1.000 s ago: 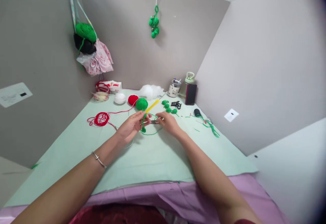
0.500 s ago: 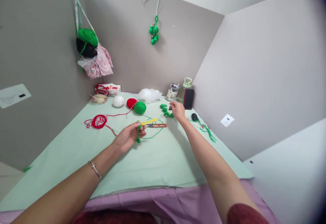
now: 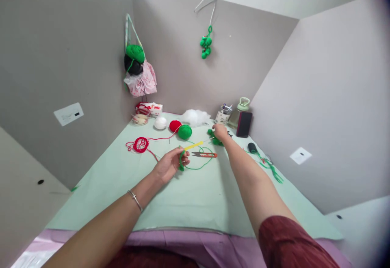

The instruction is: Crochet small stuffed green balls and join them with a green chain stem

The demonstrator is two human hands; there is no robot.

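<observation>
My left hand is closed around a crochet hook with a yellow handle, its thin metal tip pointing right. A small piece of green crochet work hangs at the same fingers. From it a green strand loops across the table around orange-handled thread snips, which lie just right of this hand. Farther back, my right hand reaches down with fingers bent together over small green crocheted pieces. Its fingertips are largely hidden, so what they grip does not show.
Red, green and white yarn balls stand behind the left hand, near white stuffing. Loose red yarn lies left. At the back right are a pen cup, bottle and phone. Black thread lies right.
The camera view has turned left, so everything sits farther right. My right hand has come down over the green crocheted pieces. My left hand keeps its hold on the crochet hook.
</observation>
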